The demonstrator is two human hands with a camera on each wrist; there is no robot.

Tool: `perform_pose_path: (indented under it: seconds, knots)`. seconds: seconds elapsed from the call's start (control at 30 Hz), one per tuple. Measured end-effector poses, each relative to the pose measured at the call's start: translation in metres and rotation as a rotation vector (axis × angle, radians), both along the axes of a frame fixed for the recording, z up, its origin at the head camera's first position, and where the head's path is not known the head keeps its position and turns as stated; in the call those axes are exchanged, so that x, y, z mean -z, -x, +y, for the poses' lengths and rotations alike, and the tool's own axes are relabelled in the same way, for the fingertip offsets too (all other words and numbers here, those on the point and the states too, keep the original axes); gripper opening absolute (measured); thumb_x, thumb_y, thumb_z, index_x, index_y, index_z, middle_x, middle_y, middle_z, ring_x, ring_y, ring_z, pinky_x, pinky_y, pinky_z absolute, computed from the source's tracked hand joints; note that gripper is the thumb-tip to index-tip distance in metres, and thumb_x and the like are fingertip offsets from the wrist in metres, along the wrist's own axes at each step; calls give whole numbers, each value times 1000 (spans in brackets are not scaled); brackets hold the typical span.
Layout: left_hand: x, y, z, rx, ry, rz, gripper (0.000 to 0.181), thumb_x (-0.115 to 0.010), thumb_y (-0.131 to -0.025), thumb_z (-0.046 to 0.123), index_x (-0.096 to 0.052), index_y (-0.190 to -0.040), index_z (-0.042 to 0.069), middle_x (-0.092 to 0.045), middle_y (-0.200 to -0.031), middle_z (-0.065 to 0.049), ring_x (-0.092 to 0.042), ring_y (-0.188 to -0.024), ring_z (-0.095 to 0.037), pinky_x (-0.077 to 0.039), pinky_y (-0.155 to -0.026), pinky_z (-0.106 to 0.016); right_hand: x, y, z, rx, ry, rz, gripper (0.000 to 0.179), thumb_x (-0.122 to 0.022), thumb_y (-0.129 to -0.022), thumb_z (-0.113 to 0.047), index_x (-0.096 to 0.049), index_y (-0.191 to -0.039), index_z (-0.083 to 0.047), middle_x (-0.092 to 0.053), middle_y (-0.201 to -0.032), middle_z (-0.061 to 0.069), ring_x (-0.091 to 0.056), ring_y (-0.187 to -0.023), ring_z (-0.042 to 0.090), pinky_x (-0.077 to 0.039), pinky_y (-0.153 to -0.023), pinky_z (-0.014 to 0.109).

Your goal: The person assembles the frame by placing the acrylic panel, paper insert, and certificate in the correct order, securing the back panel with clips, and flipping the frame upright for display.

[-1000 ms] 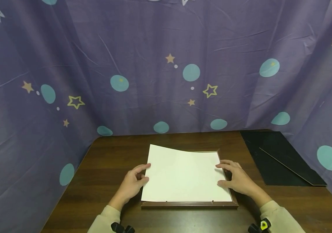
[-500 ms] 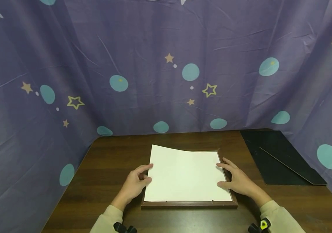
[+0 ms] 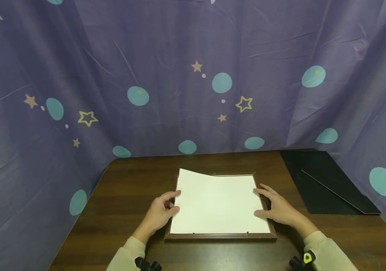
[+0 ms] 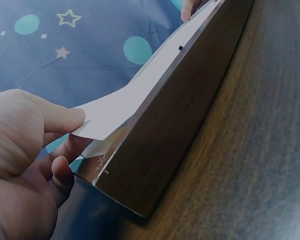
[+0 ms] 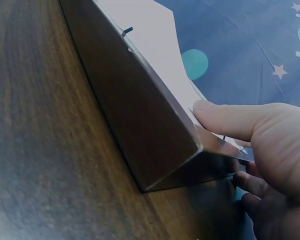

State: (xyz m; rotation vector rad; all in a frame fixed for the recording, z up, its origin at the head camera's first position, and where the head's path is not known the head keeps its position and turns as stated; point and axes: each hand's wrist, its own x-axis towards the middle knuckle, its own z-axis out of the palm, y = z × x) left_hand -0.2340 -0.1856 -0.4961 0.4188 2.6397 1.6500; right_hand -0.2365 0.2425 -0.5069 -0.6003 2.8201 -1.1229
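A white sheet of paper lies over a brown picture frame, its far left corner lifted. My left hand pinches the sheet's left edge between thumb and fingers; in the left wrist view this edge of the paper bends up above the frame's rim. At the opposite side, my right hand has its thumb and fingers spread, with the tips at the paper's right edge. In the right wrist view the thumb rests on the paper beside the frame's corner, other fingers outside the frame.
Two black boards lie overlapping at the right back of the wooden table. Small dark tabs stick up from the frame's near rim. A purple curtain with stars and dots hangs behind and at both sides.
My left hand has shifted right with the paper's left edge, so more of the frame's left side shows. The right hand stays nearly in place at the right edge.
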Motion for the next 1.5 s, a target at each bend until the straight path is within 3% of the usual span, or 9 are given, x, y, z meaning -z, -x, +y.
perform_pose_path:
  seconds: [0.2, 0.3, 0.43, 0.6, 0.9, 1.13, 1.5]
  knots:
    - [0, 0, 0, -6, 113, 76, 49, -73, -83, 1, -62, -128, 16, -60, -117, -1, -53, -80, -18, -48, -67, -26, 0, 2, 2, -12, -11, -12, 83, -76, -79, -48, -42, -145, -11, -20, -154, 24, -26, -132, 56, -33, -89, 74]
    - [-1, 0, -1, -13, 201, 135, 50, -76, -81, 4, -63, -128, 16, -61, -123, 0, -56, -98, -20, -50, -83, -36, 1, 3, 4, -13, -23, -5, 83, -75, -79, -50, -43, -145, -12, -20, -154, 23, -26, -132, 56, -34, -89, 73]
    - [-1, 0, -3, -13, 327, 181, 51, -79, -80, 13, -63, -128, 17, -59, -130, 0, -50, -120, -23, -43, -98, -47, 4, 5, 6, -17, -38, 16, 82, -74, -79, -52, -44, -144, -13, -18, -156, 21, -25, -134, 53, -33, -90, 73]
    - [0, -1, -2, 2, 424, 211, 50, -80, -79, 18, -64, -126, 17, -56, -133, -4, -46, -121, -23, -42, -98, -47, 6, 5, 7, -26, -49, 28, 81, -73, -79, -54, -45, -144, -14, -17, -157, 16, -21, -137, 49, -32, -91, 74]
    - [0, -1, -5, 42, 456, 275, 51, -80, -79, 21, -63, -126, 13, -53, -135, -9, -43, -128, -30, -41, -99, -52, 3, 4, 7, -36, -44, 19, 80, -73, -80, -51, -45, -144, -13, -17, -157, 19, -20, -136, 52, -31, -90, 75]
    - [1, 3, -12, 81, 501, 269, 54, -77, -82, 34, -61, -130, 14, -47, -143, -6, -37, -135, -29, -38, -102, -54, 5, 4, 8, -37, -41, 19, 80, -72, -81, -51, -43, -145, -14, -16, -156, 22, -20, -135, 55, -30, -88, 77]
    - [8, 5, -16, 103, 525, 256, 53, -72, -86, 38, -59, -132, 15, -41, -148, -4, -32, -138, -28, -36, -104, -55, 6, 3, 9, -41, -29, 1, 79, -72, -82, -50, -42, -146, -14, -15, -155, 24, -20, -133, 57, -31, -86, 78]
